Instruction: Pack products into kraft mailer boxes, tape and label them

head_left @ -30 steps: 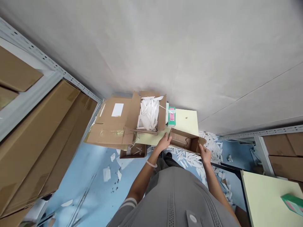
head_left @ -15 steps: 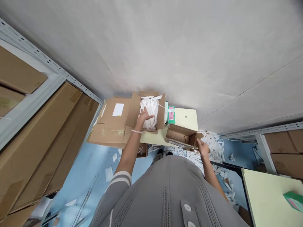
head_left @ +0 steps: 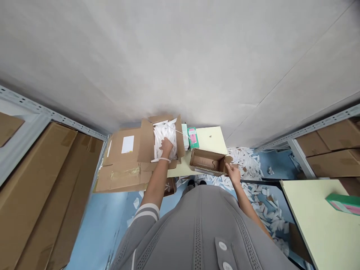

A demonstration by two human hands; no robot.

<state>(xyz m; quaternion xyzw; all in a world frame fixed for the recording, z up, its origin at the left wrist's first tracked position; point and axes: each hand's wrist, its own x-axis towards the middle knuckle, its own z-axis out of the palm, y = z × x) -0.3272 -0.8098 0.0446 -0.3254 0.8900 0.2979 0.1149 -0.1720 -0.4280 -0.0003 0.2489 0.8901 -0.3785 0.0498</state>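
My left hand (head_left: 166, 145) is down in an open cardboard box, its fingers curled into a pile of white paper-like strips (head_left: 161, 131). How many strips it has hold of is hidden. The cardboard box (head_left: 147, 138) stands with its flaps spread. My right hand (head_left: 233, 174) is closed on the end flap of a smaller open cardboard box (head_left: 208, 161). That smaller box is tilted at the front edge of the pale yellow table (head_left: 210, 138), and its visible inside is bare brown card.
A green and pink box (head_left: 193, 137) stands between the carton and the wall. Flattened cardboard (head_left: 123, 176) lies at left. White scraps (head_left: 247, 163) cover the floor at right. Shelves with cartons (head_left: 50, 180) flank both sides; another pale table (head_left: 317, 210) is at lower right.
My left hand was spread above the white strips; now it is lower, with its fingers closed among them. My right hand keeps its hold on the smaller box. The view has shifted.
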